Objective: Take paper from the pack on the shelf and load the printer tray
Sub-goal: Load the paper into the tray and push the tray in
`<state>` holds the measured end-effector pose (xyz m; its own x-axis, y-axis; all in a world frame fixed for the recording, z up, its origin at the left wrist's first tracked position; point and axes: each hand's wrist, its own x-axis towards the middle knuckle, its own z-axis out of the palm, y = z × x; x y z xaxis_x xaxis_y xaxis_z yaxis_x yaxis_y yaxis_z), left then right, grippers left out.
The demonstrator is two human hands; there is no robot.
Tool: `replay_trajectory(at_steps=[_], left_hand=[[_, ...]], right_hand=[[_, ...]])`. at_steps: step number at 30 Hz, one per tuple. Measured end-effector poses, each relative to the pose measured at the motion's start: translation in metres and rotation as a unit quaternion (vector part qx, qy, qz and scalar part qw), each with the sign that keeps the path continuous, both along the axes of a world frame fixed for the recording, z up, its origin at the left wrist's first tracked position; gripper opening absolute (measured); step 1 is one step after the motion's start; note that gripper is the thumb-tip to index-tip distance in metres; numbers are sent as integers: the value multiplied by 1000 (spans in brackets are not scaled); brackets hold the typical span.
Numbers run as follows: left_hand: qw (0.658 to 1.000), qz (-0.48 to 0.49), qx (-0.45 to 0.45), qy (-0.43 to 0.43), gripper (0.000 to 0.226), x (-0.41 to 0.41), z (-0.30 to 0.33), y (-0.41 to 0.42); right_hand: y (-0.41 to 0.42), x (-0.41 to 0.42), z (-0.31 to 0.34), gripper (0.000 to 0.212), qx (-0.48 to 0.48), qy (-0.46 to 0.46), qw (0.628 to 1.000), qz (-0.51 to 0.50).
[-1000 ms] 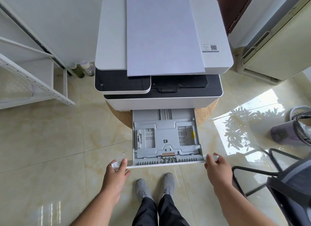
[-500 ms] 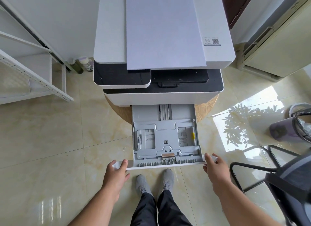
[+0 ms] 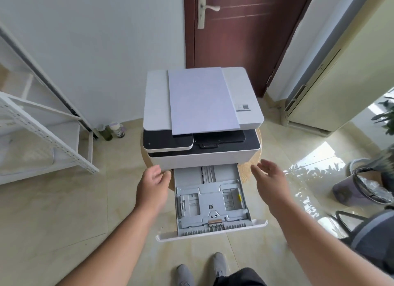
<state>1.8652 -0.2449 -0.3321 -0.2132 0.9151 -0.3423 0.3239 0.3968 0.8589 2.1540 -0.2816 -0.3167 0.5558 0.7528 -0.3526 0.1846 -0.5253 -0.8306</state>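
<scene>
Tray open, paper not loaded yet
Your left hand [image 3: 152, 186] and right hand [image 3: 269, 183] are open, holding nothing; the paper stack [image 3: 202, 100] waits on the printer [image 3: 245, 85]; the tray [image 3: 210, 202] is empty.

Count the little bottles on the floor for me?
2. A green bottle and a purple-and-white bottle stand side by side by the wall, between the shelf and the printer. More may be hidden.

The white shelf [image 3: 49, 136] is cut off by the left edge, so any paper pack on it is out of sight. The back of the printer tray [image 3: 210, 198] is hidden inside the printer [image 3: 202, 136]. The label [image 3: 243, 107] on the lid is too small to read. A dark chair [image 3: 371, 238] is cut off at right.
</scene>
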Motion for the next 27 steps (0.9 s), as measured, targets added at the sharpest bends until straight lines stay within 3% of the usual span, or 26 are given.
replay_trajectory(at_steps=[5, 9, 12, 14, 20, 25, 27], left_hand=[[997, -42, 67, -19, 47, 26, 50, 39], [997, -39, 56, -24, 49, 40, 56, 59], [999, -31, 40, -22, 49, 45, 53, 65], [999, -23, 32, -15, 47, 45, 50, 67], [1000, -6, 21, -1, 44, 39, 45, 73], [999, 32, 15, 21, 35, 34, 42, 79], [997, 48, 20, 57, 27, 32, 44, 81]], right_hand=[[58, 1, 29, 60, 40, 123, 991, -33], [109, 2, 32, 21, 11, 277, 957, -88], [134, -5, 24, 23, -24, 350, 930, -112], [141, -9, 21, 12, -25, 386, 914, -125], [145, -16, 18, 12, 15, 422, 890, -174], [117, -6, 9, 35, 27, 406, 902, -142], [103, 4, 2, 29, 5, 393, 913, -110]])
